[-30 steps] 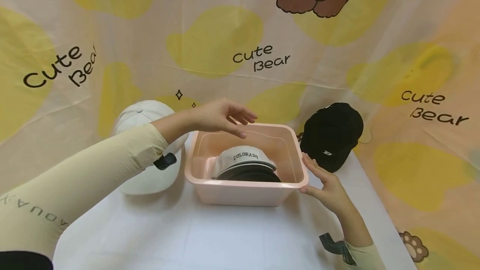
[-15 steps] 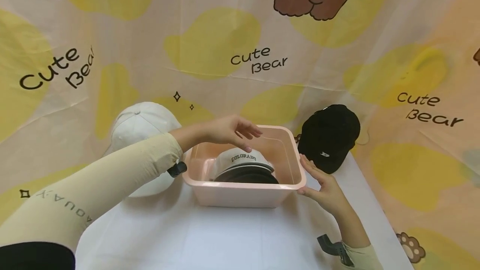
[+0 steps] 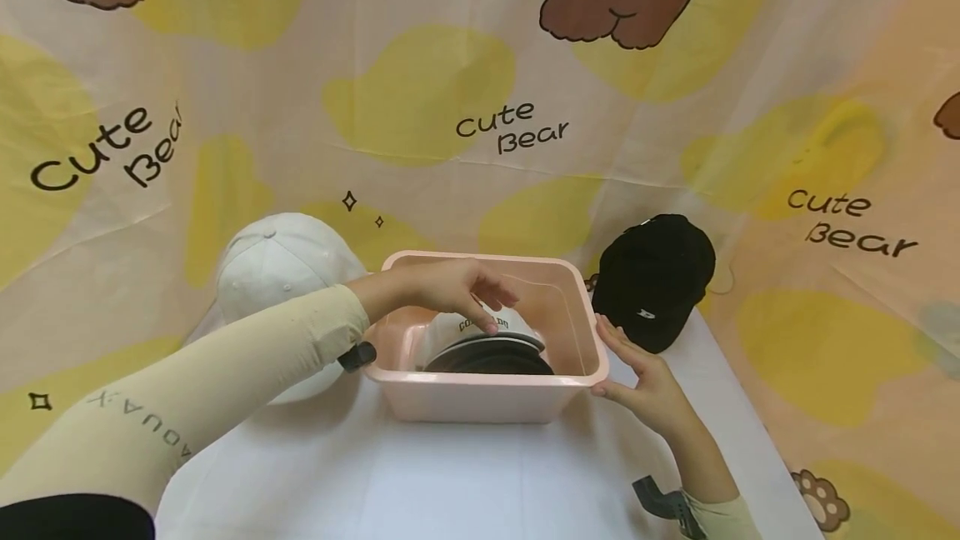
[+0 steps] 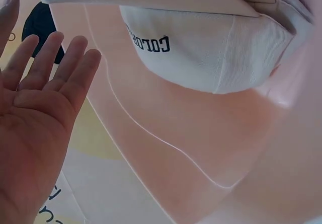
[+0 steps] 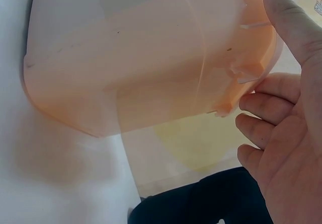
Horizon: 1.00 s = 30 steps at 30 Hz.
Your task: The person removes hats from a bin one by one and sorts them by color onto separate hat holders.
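My left hand hangs over the pink basin, fingers loosely spread. In the left wrist view its palm faces the camera, apart from the light cap lettered COLORADO. That cap lies in the basin with dark brims in front of it, partly covered by my hand in the head view. My right hand touches the basin's right rim and front corner with fairly straight fingers and thumb. In the right wrist view, its fingertips meet the rim's underside.
A white cap stands left of the basin, partly behind my left sleeve. To the right sits a black cap with a small white mark. Everything is on a white table before a patterned cloth backdrop.
My left hand has moved lower and slightly right, down over the lettered cap. The right hand stays at the basin's corner. The view has shifted slightly.
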Each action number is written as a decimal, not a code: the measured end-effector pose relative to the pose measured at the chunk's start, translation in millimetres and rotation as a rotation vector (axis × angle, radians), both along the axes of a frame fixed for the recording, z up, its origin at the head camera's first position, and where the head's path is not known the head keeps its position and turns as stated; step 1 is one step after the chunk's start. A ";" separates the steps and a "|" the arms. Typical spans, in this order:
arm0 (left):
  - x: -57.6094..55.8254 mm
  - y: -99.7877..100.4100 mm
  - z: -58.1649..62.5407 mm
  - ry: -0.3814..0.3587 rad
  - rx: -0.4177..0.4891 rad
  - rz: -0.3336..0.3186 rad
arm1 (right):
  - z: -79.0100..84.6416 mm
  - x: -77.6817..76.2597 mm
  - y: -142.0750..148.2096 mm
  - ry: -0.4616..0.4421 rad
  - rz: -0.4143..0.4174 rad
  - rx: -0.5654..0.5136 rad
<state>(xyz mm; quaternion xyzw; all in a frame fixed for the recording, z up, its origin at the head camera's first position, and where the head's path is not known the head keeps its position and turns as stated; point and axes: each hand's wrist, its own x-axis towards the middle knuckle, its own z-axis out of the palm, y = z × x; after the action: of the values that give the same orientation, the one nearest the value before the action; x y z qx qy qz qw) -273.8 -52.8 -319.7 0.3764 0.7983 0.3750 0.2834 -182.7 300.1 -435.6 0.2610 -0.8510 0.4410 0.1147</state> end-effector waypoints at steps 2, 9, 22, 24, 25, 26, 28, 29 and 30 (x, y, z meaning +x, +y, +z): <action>-0.7 0.1 -0.3 -0.005 -0.002 -0.005 | 1.1 -0.5 0.0 -0.002 -0.001 0.007; -3.2 2.4 -1.7 -0.010 -0.028 -0.020 | 1.7 -1.9 -0.9 0.015 -0.002 -0.005; -3.5 8.0 -8.3 0.020 -0.085 -0.039 | -1.7 2.3 -1.8 0.005 -0.015 0.013; -4.8 8.2 -8.0 0.041 -0.081 -0.041 | -1.4 0.9 -1.0 0.010 -0.012 0.020; -5.3 8.1 -8.2 0.051 -0.079 -0.037 | -1.9 0.5 -0.8 0.014 -0.009 0.023; -6.2 7.9 -8.8 0.062 -0.076 -0.029 | -2.2 0.2 -0.7 0.012 -0.009 0.023; -7.7 7.3 -9.3 0.082 -0.067 -0.012 | -2.1 0.0 -0.7 0.013 -0.010 0.023; -8.6 7.4 -9.1 0.091 -0.064 -0.002 | -2.0 -0.1 -0.8 0.011 -0.010 0.021; -9.3 7.5 -8.8 0.099 -0.061 0.009 | -1.7 0.0 -0.9 0.012 -0.006 0.017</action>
<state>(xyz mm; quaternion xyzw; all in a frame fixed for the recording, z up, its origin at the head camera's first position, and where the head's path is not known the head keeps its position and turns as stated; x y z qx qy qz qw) -283.1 -45.2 -328.5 0.3819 0.8241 0.3328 0.2533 -182.7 299.2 -437.3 0.2623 -0.8547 0.4319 0.1189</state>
